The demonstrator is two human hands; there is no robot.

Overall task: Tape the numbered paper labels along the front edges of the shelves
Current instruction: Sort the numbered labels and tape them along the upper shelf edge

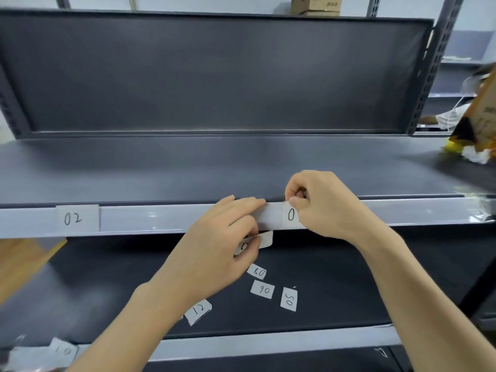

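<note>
The right hand (pixel 319 202) pinches the label (pixel 291 216) onto the shelf edge (pixel 161 218) under its thumb, while the left hand (pixel 222 237), forefinger flat alongside, pinches a spare label (pixel 265 238) beneath, so press outward evenly, keeping it level.

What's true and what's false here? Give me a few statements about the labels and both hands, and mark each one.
1. An 02 label already sits on the upper shelf's front edge. True.
2. The right hand lies idle on the lower shelf. False: it pinches a new label against the upper shelf's front edge.
3. Loose labels lie on the lower shelf. True.
4. The left hand holds nothing. False: its curled fingers hold a spare label just below the edge.
</note>
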